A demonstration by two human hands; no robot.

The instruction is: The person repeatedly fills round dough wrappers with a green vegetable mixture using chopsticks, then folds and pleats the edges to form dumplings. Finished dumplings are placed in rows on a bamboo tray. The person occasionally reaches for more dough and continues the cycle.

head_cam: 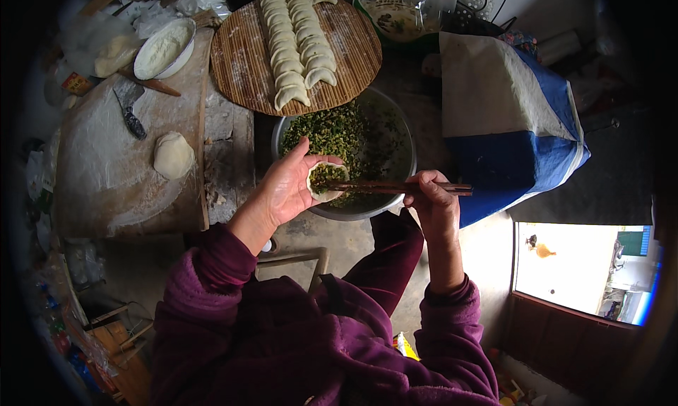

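A round dumpling wrapper (313, 193) lies across the fingers of my left hand (286, 186), which is turned palm up with the thumb raised. Green and yellow chopped filling (324, 176) covers its middle. My right hand (435, 199) grips a pair of dark wooden chopsticks (381, 187), whose tips touch the filling on the wrapper. Beneath both hands is a wide metal basin (410, 141) with more chopped filling (331, 133) heaped toward its left side. Part of the basin's far rim is hidden under a round stalk tray (233, 56). Two overlapping rows of folded dumplings (288, 67) rest on that tray.
At left, a floured wooden board (132, 194) holds a dough ball (174, 156), a dark-bladed knife (130, 109), a rolling pin (159, 87) and a flour bowl (167, 48). A blue and white cloth cover (508, 151) stands at right. A printed bag (405, 14) is behind the tray.
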